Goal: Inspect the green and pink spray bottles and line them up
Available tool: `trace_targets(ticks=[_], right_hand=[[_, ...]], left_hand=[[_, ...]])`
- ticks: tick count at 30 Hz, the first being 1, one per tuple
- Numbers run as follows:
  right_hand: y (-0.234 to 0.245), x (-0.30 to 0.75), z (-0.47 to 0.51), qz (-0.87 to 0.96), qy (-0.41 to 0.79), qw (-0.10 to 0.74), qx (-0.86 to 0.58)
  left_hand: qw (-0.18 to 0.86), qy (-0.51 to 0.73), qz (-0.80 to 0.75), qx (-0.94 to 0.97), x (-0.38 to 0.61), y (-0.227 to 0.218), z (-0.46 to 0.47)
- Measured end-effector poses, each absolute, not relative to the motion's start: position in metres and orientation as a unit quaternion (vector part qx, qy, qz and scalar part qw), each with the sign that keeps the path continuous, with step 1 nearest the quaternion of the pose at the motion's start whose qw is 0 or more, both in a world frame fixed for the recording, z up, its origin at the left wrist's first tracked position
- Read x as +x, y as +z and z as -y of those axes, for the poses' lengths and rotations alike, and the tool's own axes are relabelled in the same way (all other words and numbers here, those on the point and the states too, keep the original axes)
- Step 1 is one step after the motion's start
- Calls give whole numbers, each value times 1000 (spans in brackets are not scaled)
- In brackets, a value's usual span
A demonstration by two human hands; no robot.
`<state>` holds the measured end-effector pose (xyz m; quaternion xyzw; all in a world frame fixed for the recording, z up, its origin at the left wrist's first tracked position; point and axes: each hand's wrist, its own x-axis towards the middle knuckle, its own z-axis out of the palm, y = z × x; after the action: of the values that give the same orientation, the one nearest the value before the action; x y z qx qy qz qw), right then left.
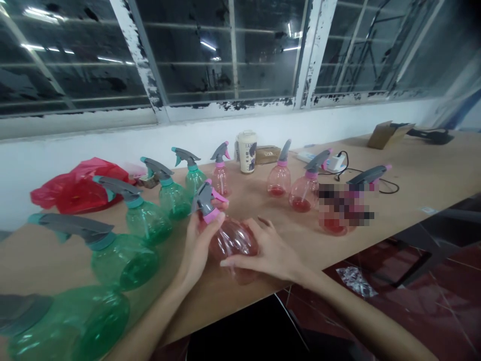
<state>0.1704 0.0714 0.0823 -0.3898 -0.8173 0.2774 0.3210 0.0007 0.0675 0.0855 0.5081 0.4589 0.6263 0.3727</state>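
Note:
A pink spray bottle [233,239] with a grey trigger head and pink collar lies tilted near the table's front edge, held in both hands. My left hand [201,240] grips its neck and collar, thumb by the pink ring. My right hand [268,250] wraps the round body from the right, fingers curled over it. Both hands are closed on the bottle.
Several green spray bottles [145,218] stand in a row at the left, and several pink ones [280,178] at the right on the wooden table [413,175]. A red bag [78,188], a paper cup [247,150], a power strip and a cardboard piece lie behind.

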Motion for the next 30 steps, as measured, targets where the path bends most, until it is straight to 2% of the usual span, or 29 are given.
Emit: trace_targets(ticks=[5, 11, 14, 17, 19, 22, 23, 26, 30], right_hand=[[87, 167, -65, 840, 198, 334, -379], [88, 158, -62, 851, 234, 301, -361], [96, 173, -85, 864, 302, 231, -331], [98, 190, -128, 851, 440, 128, -257], [90, 192, -159, 828, 472, 128, -275], [68, 177, -191, 813, 332, 323, -353], [59, 170, -197, 820, 270, 349, -365], [33, 153, -205, 856, 136, 332, -372], [10, 150, -206, 858, 116, 318, -387]], left_hand=[[402, 646, -505, 408, 3, 104, -67], [516, 614, -449, 393, 2, 120, -78], [553, 604, -439, 370, -2, 117, -87], [588, 612, -406, 339, -6, 107, -93], [612, 613, -388, 315, -8, 98, -95], [649, 597, -387, 268, -11, 83, -94], [659, 593, -386, 254, -11, 79, -94], [675, 586, -385, 229, -10, 69, -94], [688, 562, -402, 222, -8, 66, -95]])
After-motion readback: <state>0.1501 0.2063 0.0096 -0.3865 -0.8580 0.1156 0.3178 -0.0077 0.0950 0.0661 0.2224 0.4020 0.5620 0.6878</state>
